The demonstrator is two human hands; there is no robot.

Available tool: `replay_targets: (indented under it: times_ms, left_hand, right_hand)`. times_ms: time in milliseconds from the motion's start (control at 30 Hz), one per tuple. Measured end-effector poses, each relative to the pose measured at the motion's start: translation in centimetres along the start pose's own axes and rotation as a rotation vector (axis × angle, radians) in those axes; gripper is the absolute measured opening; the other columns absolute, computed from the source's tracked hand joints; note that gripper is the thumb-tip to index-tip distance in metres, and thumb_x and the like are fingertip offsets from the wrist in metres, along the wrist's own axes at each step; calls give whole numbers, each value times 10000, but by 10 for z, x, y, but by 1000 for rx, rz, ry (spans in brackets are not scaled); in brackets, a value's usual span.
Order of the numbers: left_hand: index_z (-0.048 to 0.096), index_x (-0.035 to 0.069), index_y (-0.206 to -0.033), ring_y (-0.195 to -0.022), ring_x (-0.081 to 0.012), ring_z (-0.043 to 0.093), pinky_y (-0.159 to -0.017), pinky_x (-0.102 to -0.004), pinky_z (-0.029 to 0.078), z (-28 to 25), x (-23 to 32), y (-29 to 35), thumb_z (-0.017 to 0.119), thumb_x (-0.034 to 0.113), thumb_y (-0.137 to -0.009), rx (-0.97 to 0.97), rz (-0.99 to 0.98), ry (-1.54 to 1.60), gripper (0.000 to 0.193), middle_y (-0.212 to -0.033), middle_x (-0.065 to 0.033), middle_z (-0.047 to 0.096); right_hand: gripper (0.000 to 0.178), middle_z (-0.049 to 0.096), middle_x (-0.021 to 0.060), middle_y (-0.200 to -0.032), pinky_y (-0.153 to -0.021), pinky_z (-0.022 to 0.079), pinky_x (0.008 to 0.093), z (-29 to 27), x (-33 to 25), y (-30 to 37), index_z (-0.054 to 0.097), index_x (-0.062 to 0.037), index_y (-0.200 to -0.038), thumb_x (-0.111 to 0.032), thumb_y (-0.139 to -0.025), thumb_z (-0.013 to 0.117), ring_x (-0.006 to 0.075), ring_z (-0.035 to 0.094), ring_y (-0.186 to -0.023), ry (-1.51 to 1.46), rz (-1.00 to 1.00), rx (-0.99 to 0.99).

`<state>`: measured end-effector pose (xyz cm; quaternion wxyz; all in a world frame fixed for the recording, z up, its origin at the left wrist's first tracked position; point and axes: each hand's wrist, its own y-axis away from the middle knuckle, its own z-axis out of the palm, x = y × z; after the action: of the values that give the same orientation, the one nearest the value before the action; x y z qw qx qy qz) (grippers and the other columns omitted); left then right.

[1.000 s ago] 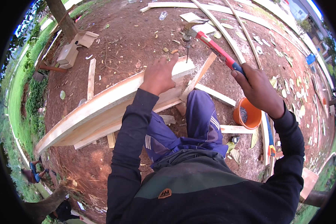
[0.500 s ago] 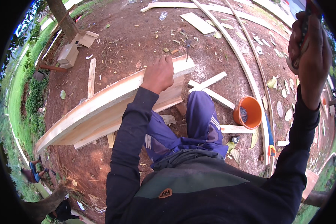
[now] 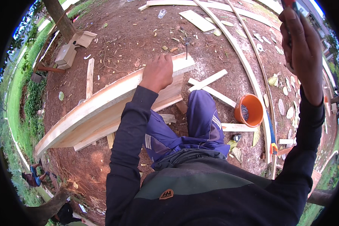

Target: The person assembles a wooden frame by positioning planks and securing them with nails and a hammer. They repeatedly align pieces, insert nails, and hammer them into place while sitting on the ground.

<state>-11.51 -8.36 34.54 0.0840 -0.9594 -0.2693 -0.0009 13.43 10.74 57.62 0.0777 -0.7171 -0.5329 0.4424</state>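
Observation:
A long assembly of pale wooden boards [image 3: 98, 102] stands on edge across my left side. My left hand [image 3: 158, 72] is closed over its top board near the far right end, fingertips hidden. Just right of that hand, a dark nail [image 3: 187, 51] stands upright in the board's end, apart from my fingers. Raised high at the right rim, my right hand [image 3: 303, 45] grips the red and dark handle [image 3: 289, 4] of what looks like a hammer. Its head is outside the picture.
An orange bucket [image 3: 255, 111] holding nails stands right of my knees. Crossed wood pieces [image 3: 209, 81] lie ahead of it. Long planks [image 3: 248, 71] run along the right, near a saw [image 3: 273, 145]. A cardboard box [image 3: 66, 55] sits far left. Another person [image 3: 35, 177] is at the lower left.
My right hand has moved up and slightly left with the tool, now partly beyond the top edge. My left hand stays on the board. The whole view has shifted slightly.

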Motion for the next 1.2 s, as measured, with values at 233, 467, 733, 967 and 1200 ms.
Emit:
replay_targets:
  times_ms: [233, 467, 733, 967, 1200]
  left_hand:
    - [612, -17, -1129, -1099, -333, 681, -927, -462, 529, 3, 0, 1, 636, 80, -855, 12, -5, -4, 291, -1110, -188, 699]
    - [640, -15, -1093, -1059, -326, 699, -881, -446, 554, -1, 0, -1, 637, 86, -863, -129, -43, 36, 251, -1078, -185, 715]
    - [648, -12, -1095, -1018, -306, 713, -871, -439, 561, 10, -1, 4, 678, 137, -869, 186, 24, -51, 272, -1024, -172, 719]
    - [646, -23, -1106, -1051, -320, 692, -878, -433, 544, 15, 0, 3, 638, 161, -910, 205, 15, 15, 269, -1043, -176, 716]
    - [654, 18, -1123, -1079, -358, 687, -973, -471, 498, 17, 0, 11, 620, 186, -847, 222, -19, 139, 324, -1172, -188, 707]
  right_hand:
    - [333, 477, 26, -664, -491, 314, 292, 26, -29, 3, 610, -33, -1076, -348, -1117, 512, 129, 416, -515, 227, -334, -124]
    - [298, 600, 134, -729, -545, 478, 483, 76, 23, 51, 532, -60, -982, -338, -1036, 624, 353, 636, -623, 557, -490, -469]
    - [264, 536, 86, -831, -494, 508, 394, 85, -6, 70, 514, -46, -1021, -291, -1033, 609, 235, 653, -633, 699, -606, -629]
    - [225, 504, 38, -767, -463, 490, 346, 77, -27, 70, 518, -69, -939, -261, -1013, 609, 166, 611, -616, 817, -722, -564]
    - [285, 552, 101, -763, -498, 494, 399, 72, -24, 56, 523, -26, -983, -294, -1073, 560, 238, 625, -562, 1162, -430, -723]
